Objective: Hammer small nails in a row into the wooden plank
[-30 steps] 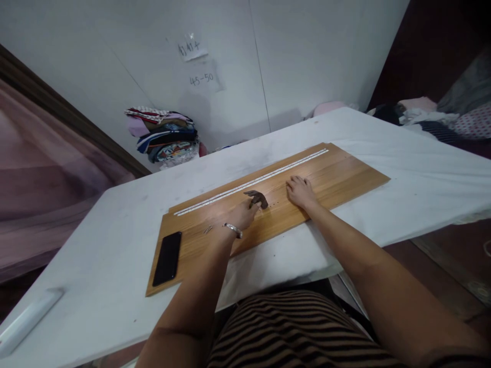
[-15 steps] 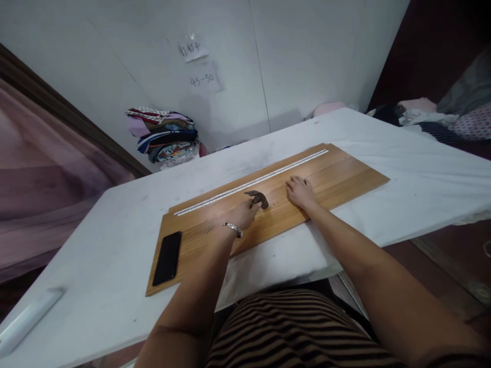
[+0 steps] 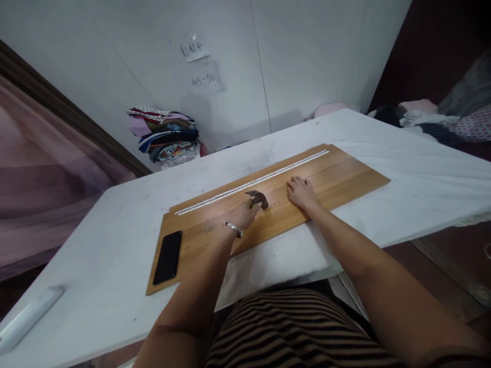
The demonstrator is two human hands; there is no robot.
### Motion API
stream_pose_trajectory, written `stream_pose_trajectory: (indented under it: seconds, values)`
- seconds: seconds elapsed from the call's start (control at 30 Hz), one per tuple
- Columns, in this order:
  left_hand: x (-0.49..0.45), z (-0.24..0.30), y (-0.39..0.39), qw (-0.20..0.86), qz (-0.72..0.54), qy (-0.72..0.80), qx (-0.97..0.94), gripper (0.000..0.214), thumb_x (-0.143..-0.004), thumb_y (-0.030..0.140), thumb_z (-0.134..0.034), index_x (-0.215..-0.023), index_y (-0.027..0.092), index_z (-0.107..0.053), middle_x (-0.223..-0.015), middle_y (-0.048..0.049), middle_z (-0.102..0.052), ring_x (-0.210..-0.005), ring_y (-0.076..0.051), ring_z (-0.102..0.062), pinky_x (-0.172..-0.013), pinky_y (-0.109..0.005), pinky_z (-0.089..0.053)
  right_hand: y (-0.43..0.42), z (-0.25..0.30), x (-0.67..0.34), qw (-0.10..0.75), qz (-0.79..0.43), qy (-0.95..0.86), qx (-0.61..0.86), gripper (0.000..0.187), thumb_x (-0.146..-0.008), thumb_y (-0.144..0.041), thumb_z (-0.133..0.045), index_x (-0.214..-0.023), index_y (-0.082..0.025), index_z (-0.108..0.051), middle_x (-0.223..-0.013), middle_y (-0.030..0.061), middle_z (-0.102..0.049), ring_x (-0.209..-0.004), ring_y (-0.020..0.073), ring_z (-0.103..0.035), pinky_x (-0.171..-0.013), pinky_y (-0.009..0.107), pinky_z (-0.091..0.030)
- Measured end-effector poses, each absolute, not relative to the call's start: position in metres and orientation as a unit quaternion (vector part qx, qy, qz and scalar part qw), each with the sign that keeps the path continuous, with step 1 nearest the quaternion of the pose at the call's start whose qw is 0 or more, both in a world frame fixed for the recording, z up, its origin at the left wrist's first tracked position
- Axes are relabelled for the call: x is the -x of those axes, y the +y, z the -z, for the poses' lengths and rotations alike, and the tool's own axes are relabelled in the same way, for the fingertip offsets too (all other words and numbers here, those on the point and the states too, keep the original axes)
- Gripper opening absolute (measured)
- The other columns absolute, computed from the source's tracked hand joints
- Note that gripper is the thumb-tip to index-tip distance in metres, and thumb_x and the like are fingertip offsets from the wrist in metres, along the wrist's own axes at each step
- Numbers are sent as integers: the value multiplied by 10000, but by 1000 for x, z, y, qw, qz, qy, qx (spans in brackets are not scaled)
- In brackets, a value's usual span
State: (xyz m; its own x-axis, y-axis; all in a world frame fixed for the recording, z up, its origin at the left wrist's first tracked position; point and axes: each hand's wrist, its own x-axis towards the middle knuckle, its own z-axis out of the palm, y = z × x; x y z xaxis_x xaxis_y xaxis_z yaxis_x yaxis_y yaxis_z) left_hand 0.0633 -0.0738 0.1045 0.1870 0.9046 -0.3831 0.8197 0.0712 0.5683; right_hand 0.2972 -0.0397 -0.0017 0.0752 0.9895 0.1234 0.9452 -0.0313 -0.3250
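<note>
My left hand (image 3: 243,214), with a silver bracelet at the wrist, is closed round the handle of a claw hammer (image 3: 259,198). The dark hammer head is low over the middle of a wooden board (image 3: 343,171); whether it touches the wood I cannot tell. Just right of the head, a short row of small dark spots (image 3: 274,205) marks the board, perhaps nail heads or holes. My right hand (image 3: 300,192) rests palm down on the board farther right, fingers stretched out, holding nothing. Near my left wrist lie a few loose nails (image 3: 208,229).
A black phone (image 3: 168,258) lies at the board's left end. A long white measuring strip (image 3: 253,182) runs along its far side. The board lies on a white-covered table (image 3: 115,245). A white roll (image 3: 30,317) is at the left, folded clothes (image 3: 169,135) at the wall.
</note>
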Motion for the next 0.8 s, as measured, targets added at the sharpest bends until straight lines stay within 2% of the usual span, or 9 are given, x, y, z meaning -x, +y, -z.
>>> stream_pose_trajectory:
  seconds: [0.23, 0.43, 0.63, 0.8]
  values:
    - [-64, -108, -70, 372, -74, 629, -679, 342, -1007, 436, -483, -1152, 180, -658, -608, 36, -522, -443, -119, -468, -496, -234, -379, -39, 3, -298, 161, -63, -680, 713, 433, -1043, -264, -345, -1284, -172, -694, -1485, 156, -588, -1402, 267, -455, -1170, 471, -278]
    - [-65, -101, -71, 349, -67, 633, -688, 317, -994, 436, -495, -1059, 184, -675, -611, 22, -545, -475, -122, -493, -502, -225, -354, -38, 5, -299, 164, -66, -677, 714, 446, -1041, -264, -342, -1307, -167, -686, -1529, 156, -553, -1425, 270, -437, -1180, 484, -268]
    - [-63, -100, -69, 389, -78, 631, -667, 330, -993, 463, -507, -1097, 189, -658, -601, 39, -521, -434, -110, -464, -469, -225, -365, -39, 5, -299, 161, -62, -677, 716, 439, -1041, -264, -353, -1310, -172, -687, -1539, 155, -548, -1421, 263, -448, -1182, 471, -271]
    - [-62, -99, -66, 442, -138, 620, -634, 327, -1001, 481, -524, -1075, 180, -629, -628, 41, -536, -418, -84, -437, -434, -211, -348, -37, 6, -301, 169, -68, -675, 715, 411, -1029, -247, -392, -1293, -193, -703, -1525, 148, -566, -1420, 257, -462, -1191, 481, -272]
